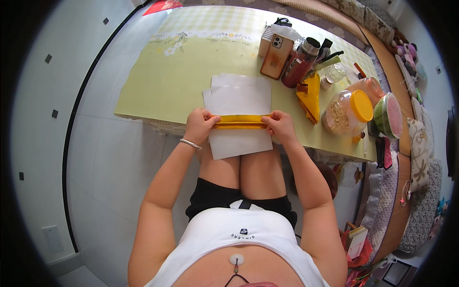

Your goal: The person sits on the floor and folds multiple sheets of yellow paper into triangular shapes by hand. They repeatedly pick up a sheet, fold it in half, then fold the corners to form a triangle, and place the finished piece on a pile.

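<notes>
A strip of folded yellow paper [240, 122] stretches level between my two hands, with crease lines running along its length. My left hand [200, 125] pinches its left end between thumb and fingers. At the other end my right hand [281, 125] pinches it the same way. Beneath the strip lie several white sheets [241, 95], partly on the table and partly reaching over its near edge above my thighs. To the right of my hands, a stack of folded yellow paper pieces [310, 98] rests on the table.
The table [167, 91] has a pale green floral cover. Along its right side stand a phone [277, 56], a dark red thermos [300, 64], a glass jar [336, 71], a yellow-lidded jar of grains [340, 117] and a cut watermelon [388, 116]. A cushioned bench [387, 177] runs beyond.
</notes>
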